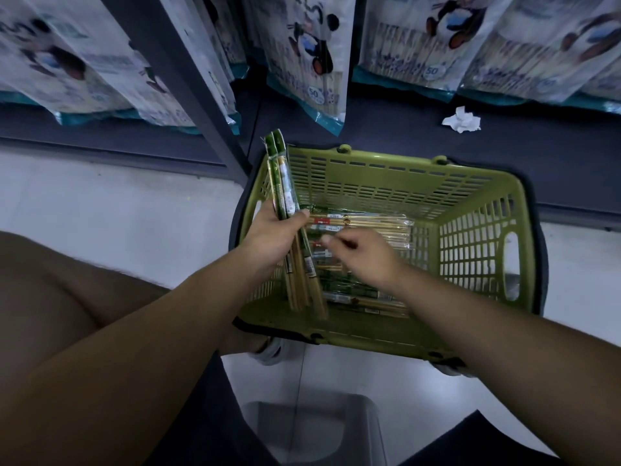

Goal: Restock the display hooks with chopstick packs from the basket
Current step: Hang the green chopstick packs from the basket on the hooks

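Packs (pixel 361 220) of chopsticks lie flat in the bottom of the green basket (pixel 477 183), which sits on the floor (pixel 100 210) at centre frame. The left hand (pixel 272 235) is clenched round a bundle (pixel 285 186) of several packs, held upright over the basket's left wall with the green ends up. The right hand (pixel 366 258) reaches into the basket, fingertips drawn together just over the loose packs. It is blurred, so I cannot tell whether it already pinches one.

The packs look light, and long and stiff along the sticks. Their clear sleeves are probably slick, so stacked packs may slide out of a loose grip. A pinch across the width near the green end, thumb on top, should lift one cleanly and keep that end free for a hook.

Printed bags (pixel 312 62) hang across the top of the frame. Crumpled paper (pixel 461 120) lies on the dark shelf (pixel 537 156) at upper right.
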`<action>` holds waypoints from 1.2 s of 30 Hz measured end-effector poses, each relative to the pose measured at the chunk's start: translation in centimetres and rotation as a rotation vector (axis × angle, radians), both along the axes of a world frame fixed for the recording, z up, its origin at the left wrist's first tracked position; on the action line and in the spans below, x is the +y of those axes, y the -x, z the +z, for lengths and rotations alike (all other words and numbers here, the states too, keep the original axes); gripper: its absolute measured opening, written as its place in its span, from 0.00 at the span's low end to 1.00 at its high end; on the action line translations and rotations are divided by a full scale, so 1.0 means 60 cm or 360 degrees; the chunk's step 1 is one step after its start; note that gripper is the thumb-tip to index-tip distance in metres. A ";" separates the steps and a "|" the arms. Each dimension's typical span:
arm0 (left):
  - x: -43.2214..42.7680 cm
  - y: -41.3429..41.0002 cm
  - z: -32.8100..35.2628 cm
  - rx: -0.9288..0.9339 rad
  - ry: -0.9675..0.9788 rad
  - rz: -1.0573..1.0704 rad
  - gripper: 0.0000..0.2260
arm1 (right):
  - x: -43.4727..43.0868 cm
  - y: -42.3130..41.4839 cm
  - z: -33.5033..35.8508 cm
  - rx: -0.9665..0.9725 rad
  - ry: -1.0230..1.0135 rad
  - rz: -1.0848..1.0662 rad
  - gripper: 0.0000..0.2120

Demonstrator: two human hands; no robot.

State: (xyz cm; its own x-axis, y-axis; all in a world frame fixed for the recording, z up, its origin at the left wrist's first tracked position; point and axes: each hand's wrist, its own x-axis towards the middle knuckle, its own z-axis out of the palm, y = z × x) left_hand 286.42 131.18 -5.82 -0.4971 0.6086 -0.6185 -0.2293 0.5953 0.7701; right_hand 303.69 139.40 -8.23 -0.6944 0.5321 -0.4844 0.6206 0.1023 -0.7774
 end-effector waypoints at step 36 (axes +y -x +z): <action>-0.008 0.013 -0.018 -0.0011 -0.0003 -0.0088 0.43 | 0.065 -0.072 -0.112 -0.0804 -0.0313 0.0437 0.17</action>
